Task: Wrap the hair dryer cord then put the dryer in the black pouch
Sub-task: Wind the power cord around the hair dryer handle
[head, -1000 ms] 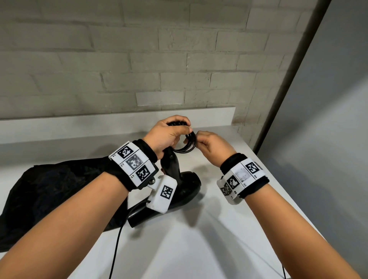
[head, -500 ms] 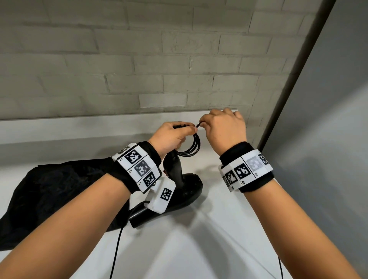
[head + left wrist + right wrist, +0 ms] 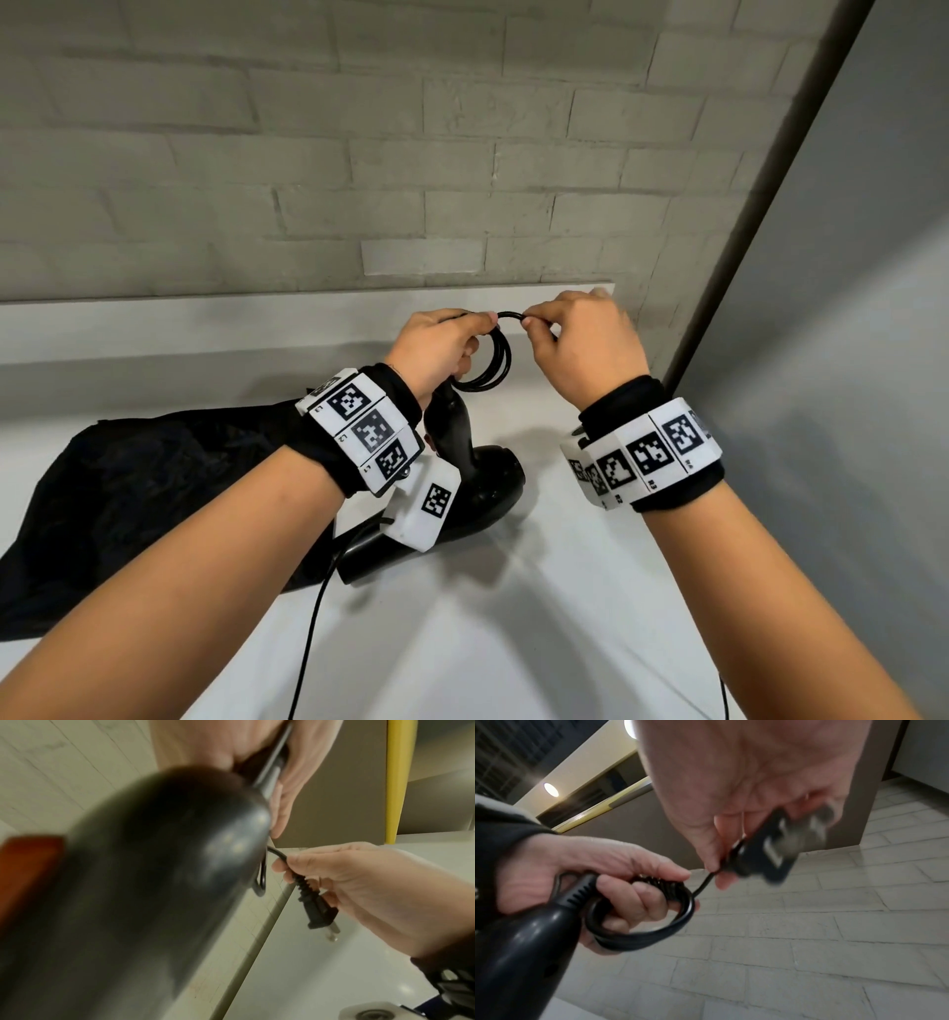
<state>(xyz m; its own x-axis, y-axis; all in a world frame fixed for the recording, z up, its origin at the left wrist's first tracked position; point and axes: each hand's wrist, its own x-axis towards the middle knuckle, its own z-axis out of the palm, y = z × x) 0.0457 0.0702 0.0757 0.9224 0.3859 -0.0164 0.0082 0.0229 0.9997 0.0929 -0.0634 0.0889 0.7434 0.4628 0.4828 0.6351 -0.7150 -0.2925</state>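
Note:
A black hair dryer (image 3: 477,478) stands on the white counter (image 3: 539,591) with its handle up. My left hand (image 3: 441,349) grips the top of the handle and the coiled black cord (image 3: 495,360) there. In the right wrist view the cord coil (image 3: 654,933) loops around the left hand's fingers (image 3: 639,896). My right hand (image 3: 580,339) pinches the cord's free end just behind the plug (image 3: 318,910), level with the coil's top. The plug (image 3: 770,852) hangs under the right hand's palm. The black pouch (image 3: 128,493) lies crumpled on the counter, left of the dryer.
A grey brick wall (image 3: 411,154) with a white ledge (image 3: 154,324) stands right behind the hands. A grey panel (image 3: 847,308) closes the right side. A thin black wire (image 3: 308,642) hangs from my left wrist device over the counter's front.
My right hand has come up from below the coil to the top of it, bringing the cord's end over the loops. The left hand has held the handle and coil in place.

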